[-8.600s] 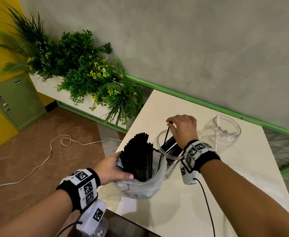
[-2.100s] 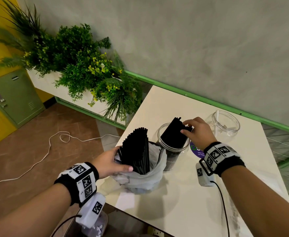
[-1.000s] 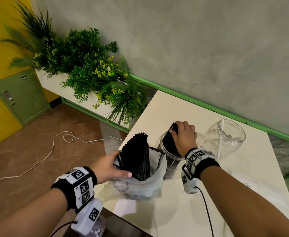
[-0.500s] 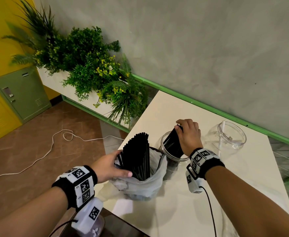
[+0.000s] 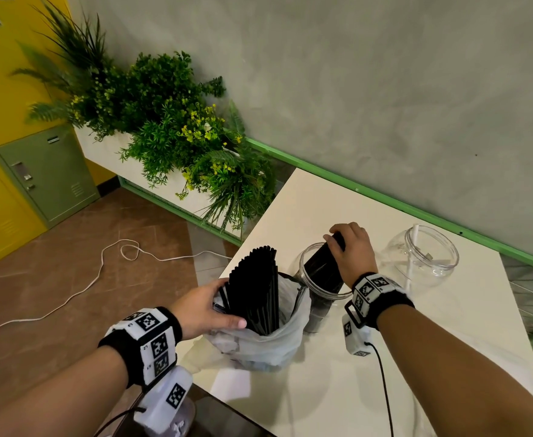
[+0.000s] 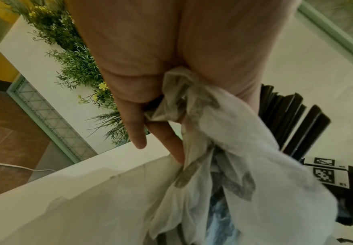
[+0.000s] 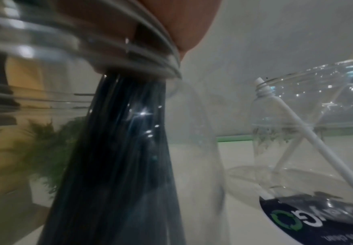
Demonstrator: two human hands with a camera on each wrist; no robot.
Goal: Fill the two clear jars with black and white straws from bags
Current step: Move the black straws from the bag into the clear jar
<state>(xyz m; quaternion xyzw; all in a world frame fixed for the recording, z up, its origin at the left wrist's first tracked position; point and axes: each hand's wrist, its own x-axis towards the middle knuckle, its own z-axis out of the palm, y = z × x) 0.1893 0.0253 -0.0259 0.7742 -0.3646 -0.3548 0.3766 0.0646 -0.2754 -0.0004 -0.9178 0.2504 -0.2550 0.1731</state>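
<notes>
Since half a second ago the right hand (image 5: 352, 250) has pressed its bundle of black straws (image 5: 322, 266) a little deeper into the near jar (image 5: 317, 280) at centre frame, fingers curled round their tops, while the left hand (image 5: 207, 307) grips the bag (image 5: 268, 339) rim at lower centre. To finish well, I'd keep the bundle tight and ease it down until the ends seat. Its long axis leans, tops toward upper right; the far jar (image 5: 423, 255) holds one white straw (image 5: 412, 253).
</notes>
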